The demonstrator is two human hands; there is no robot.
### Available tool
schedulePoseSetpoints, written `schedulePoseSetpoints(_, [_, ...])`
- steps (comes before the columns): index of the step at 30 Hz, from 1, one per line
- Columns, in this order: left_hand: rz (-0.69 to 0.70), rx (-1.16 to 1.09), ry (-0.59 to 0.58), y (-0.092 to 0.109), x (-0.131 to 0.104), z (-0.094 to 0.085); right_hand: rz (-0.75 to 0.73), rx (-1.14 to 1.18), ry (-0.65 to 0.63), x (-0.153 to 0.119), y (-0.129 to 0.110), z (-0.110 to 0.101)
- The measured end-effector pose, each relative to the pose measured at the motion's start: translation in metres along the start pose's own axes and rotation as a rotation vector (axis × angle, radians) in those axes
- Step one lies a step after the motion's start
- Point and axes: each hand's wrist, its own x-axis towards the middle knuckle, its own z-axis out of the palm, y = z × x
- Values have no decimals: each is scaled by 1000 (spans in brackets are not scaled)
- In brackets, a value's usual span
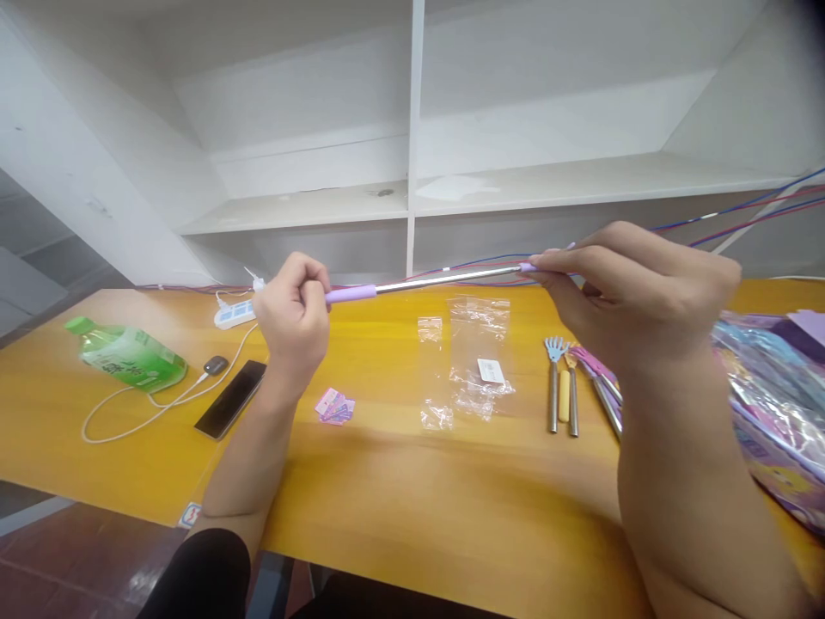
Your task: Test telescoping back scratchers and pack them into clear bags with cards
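Held out level above the table is an extended telescopic back scratcher [444,279], a thin silver rod with a purple handle. My left hand [295,314] is wrapped round the handle end in a fist. At the other end, my right hand [635,279] pinches the purple head between thumb and fingers, hiding most of it. Below, to the left of my right wrist, lie a back scratcher with a blue claw [553,383] and one with an orange claw [572,395]. A yellow handle piece [565,397] lies between them.
Clear plastic bags [480,344] and small purple cards [335,407] lie mid-table. To the left are a phone [230,400], a green bottle [132,354], a white cable and a power strip [234,315]. Packaged items [779,387] pile up at right. White shelving [412,103] stands behind.
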Motion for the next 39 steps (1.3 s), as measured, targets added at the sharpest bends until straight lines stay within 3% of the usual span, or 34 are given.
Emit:
schedulePoseSetpoints(2, [82, 24, -61, 11, -9, 6, -27, -14, -74, -3, -20, 10])
schedulePoseSetpoints(5, [206, 124, -49, 23, -15, 5, -69, -145, -179, -10, -50, 29])
schedulePoseSetpoints(9, [276, 143, -17, 21, -3, -13, -52, -66, -137, -17, -69, 47])
schedulePoseSetpoints(12, [258, 99, -52, 13, 5, -18, 0, -40, -127, -18, -70, 47])
schedulePoseSetpoints(22, [298, 78, -135, 11, 1, -4, 4, -113, -175, -15, -54, 37])
schedulePoseSetpoints(39, [114, 115, -264, 11, 1, -8, -133, -18, -329, 8, -56, 10])
